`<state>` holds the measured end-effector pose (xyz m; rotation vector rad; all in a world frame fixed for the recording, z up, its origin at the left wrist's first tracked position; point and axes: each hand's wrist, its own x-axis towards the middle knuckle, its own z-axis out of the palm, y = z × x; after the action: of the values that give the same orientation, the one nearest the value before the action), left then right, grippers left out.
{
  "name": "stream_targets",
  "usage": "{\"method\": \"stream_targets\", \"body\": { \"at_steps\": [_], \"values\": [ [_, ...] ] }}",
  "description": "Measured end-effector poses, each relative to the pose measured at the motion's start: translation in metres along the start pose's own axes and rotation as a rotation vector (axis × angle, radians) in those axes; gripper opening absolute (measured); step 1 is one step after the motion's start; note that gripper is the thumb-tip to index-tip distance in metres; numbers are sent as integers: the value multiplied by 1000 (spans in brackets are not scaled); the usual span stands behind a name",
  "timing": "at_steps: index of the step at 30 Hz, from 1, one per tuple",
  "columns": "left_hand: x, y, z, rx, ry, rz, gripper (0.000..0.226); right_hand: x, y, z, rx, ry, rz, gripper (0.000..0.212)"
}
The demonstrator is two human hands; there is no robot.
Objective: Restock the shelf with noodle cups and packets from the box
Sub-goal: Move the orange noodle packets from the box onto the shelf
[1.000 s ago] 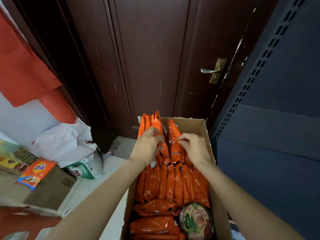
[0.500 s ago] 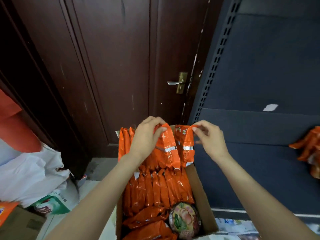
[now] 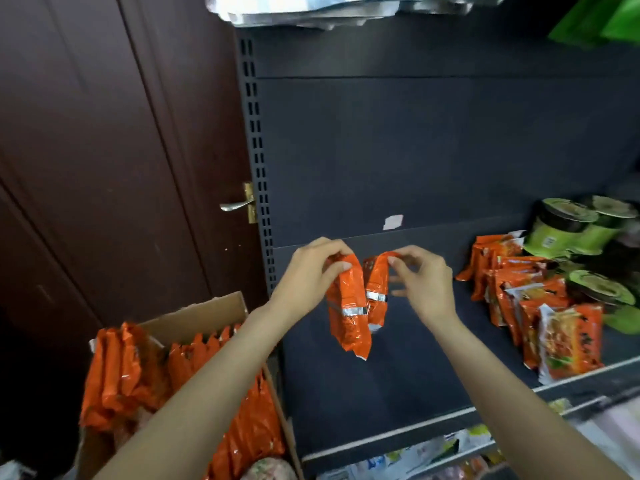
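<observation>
Two bare hands hold orange noodle packets in the air in front of a dark shelf board (image 3: 398,368). The left hand (image 3: 308,275) pinches the top edge of one packet (image 3: 348,313), which hangs with its long axis pointing down. The right hand (image 3: 424,282) pinches the top of a second packet (image 3: 376,292) just beside the first, touching it. The bare shelf lies directly below and beyond both hands. A row of shelved packets (image 3: 540,306) stands to the right of the right hand. The box (image 3: 207,313) sits below and left of the left hand.
</observation>
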<state>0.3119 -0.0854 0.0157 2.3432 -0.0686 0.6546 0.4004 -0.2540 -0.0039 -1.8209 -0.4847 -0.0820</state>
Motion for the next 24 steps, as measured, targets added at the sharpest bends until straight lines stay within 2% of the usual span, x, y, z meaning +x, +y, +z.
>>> {"method": "stream_targets", "body": {
  "at_steps": [9,17,20,24],
  "values": [
    [85,15,150,8,-36,-108,8,92,113,-117,-83,3,119,9],
    [115,16,204,12,-27,-233,10,158,183,-145,-102,27,204,13],
    [118,16,209,18,-53,-270,10,166,199,-135,-189,-68,178,21],
    [118,14,212,31,-56,-289,10,167,214,-120,-308,-367,31,47]
  ]
}}
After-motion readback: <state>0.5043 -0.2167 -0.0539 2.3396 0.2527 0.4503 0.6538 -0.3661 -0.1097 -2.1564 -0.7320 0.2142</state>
